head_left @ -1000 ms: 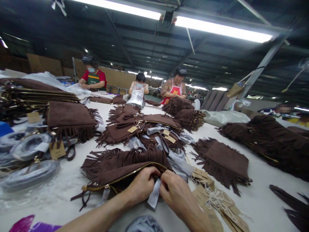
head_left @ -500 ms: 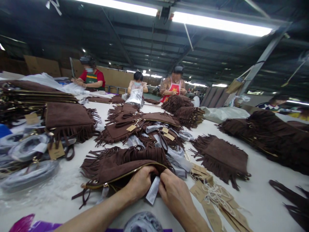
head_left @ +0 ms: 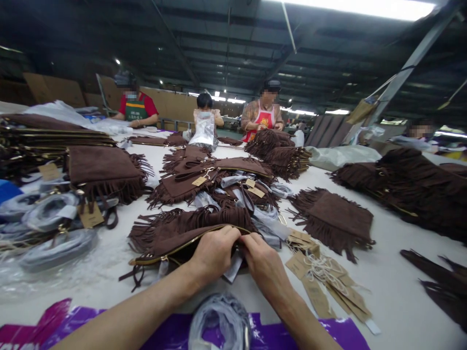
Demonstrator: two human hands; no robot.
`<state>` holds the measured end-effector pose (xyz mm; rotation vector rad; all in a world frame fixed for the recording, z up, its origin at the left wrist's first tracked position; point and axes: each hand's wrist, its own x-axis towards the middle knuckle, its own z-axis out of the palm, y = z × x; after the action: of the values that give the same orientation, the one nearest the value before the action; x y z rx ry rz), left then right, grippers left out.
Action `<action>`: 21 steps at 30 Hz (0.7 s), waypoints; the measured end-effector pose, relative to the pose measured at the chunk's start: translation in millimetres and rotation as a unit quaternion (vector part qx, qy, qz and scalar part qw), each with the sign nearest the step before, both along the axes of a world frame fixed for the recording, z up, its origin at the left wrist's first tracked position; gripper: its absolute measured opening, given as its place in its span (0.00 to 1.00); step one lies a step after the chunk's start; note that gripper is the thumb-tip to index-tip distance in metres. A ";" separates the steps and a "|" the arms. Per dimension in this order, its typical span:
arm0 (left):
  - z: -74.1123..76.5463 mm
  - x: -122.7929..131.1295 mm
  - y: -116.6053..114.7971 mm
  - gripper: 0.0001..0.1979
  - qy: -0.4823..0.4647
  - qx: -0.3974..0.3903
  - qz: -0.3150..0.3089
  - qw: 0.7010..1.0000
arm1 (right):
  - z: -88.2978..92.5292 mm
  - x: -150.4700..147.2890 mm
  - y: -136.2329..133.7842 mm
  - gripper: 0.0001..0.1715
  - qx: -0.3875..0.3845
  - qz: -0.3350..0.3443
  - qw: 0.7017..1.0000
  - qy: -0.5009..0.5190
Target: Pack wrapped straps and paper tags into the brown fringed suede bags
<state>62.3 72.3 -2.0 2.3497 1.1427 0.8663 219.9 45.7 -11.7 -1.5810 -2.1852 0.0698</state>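
Note:
A brown suede fringed bag (head_left: pixel 171 238) with a gold zipper lies on the white table (head_left: pixel 394 291) in front of me. My left hand (head_left: pixel 213 253) grips the bag's open zipper edge, fingers curled over it. My right hand (head_left: pixel 264 260) is closed beside it, pinching at the same opening near a pale grey strip (head_left: pixel 233 267) that hangs from the bag. The fingertips of both hands are partly tucked into the bag.
Several more brown fringed bags (head_left: pixel 332 218) lie across the table. Cardboard hang tags with strings (head_left: pixel 321 277) lie right of my hands. Wrapped grey straps (head_left: pixel 47 218) sit at left, a purple bag (head_left: pixel 175 335) at the near edge. Three people (head_left: pixel 264 114) work at the far end.
The view has tilted down and the purple bag has come into sight. Both hands have pushed further into the bag's opening, and the grey strip shows less.

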 end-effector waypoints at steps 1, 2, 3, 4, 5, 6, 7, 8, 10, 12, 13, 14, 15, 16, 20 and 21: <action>2.5 -0.9 -1.8 0.10 -0.023 0.021 -0.003 1.000 | 0.3 1.5 0.3 0.11 0.015 0.036 0.997 0.068; 4.4 -1.5 -3.2 0.10 -0.052 0.039 -0.007 0.998 | 0.5 2.7 0.8 0.12 0.030 0.071 0.987 0.140; 5.7 -1.6 -3.9 0.09 -0.085 0.048 -0.011 0.995 | 0.7 3.4 1.6 0.11 0.042 0.098 0.973 0.203; 6.3 -1.4 -4.1 0.09 -0.115 0.049 -0.016 0.992 | 0.9 3.8 2.6 0.10 0.049 0.114 0.961 0.248; 6.4 -0.8 -3.7 0.09 -0.138 0.047 -0.021 0.989 | 0.9 3.7 3.7 0.08 0.050 0.116 0.955 0.270; 6.1 0.1 -3.0 0.08 -0.155 0.045 -0.027 0.987 | 0.8 3.5 4.7 0.08 0.049 0.113 0.953 0.279; 5.9 1.1 -2.2 0.08 -0.167 0.040 -0.030 0.985 | 0.6 3.0 5.7 0.08 0.049 0.110 0.952 0.283; 6.1 2.1 -1.6 0.08 -0.177 0.033 -0.030 0.983 | 0.1 2.6 6.6 0.08 0.049 0.109 0.950 0.290; 9.3 3.4 -3.0 0.08 -0.184 0.020 -0.024 0.982 | -1.3 2.3 8.0 0.08 0.049 0.108 0.947 0.299; 18.3 2.4 -10.6 0.09 -0.171 0.030 -0.013 0.985 | -3.1 3.0 8.8 0.08 0.043 0.101 0.947 0.301; 24.9 0.6 -17.5 0.10 -0.152 0.043 -0.020 0.987 | -3.9 3.7 9.1 0.08 0.040 0.096 0.948 0.300; 32.3 -2.0 -26.2 0.12 -0.120 0.057 -0.044 0.990 | -4.5 4.3 9.3 0.09 0.037 0.093 0.950 0.297; 39.8 -5.5 -36.4 0.14 -0.074 0.066 -0.088 0.991 | -5.0 4.8 9.5 0.09 0.035 0.092 0.951 0.294; 46.8 -9.5 -47.5 0.15 -0.013 0.066 -0.146 0.987 | -5.1 5.1 9.6 0.09 0.032 0.094 0.951 0.291; 58.3 -24.0 -86.0 0.14 0.209 0.033 -0.292 0.933 | -4.1 4.2 9.7 0.08 0.019 0.115 0.952 0.284; 56.7 -26.1 -92.1 0.15 0.233 0.036 -0.289 0.928 | -3.9 4.0 9.7 0.07 0.016 0.118 0.952 0.283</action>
<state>36.1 -19.8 54.6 2.8076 0.4899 0.1445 223.9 55.4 -15.6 -1.0934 -1.8829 0.4953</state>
